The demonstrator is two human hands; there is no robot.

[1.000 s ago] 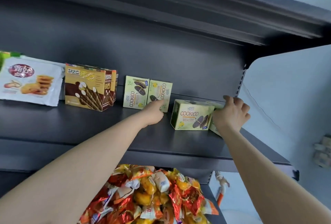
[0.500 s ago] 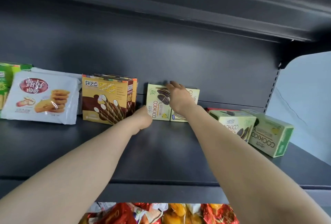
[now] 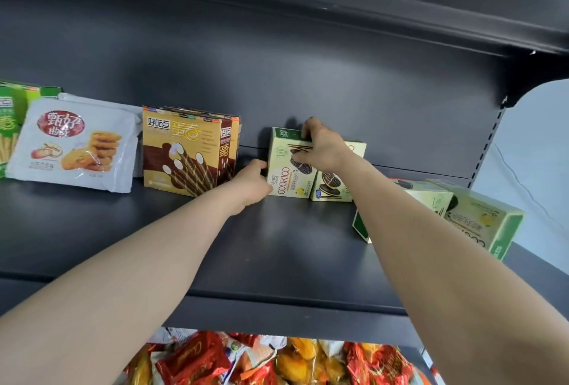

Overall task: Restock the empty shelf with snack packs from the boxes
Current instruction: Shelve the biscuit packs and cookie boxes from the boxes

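Both arms reached toward the shelf's [image 3: 277, 255] back: right hand [image 3: 320, 147] gripped the upright cardboard Cookico box [image 3: 288, 178], left hand [image 3: 254, 183] curled against its side.

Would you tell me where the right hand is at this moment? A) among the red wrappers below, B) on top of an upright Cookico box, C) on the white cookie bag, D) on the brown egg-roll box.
B: the right hand grips the top of the upright Cookico box.
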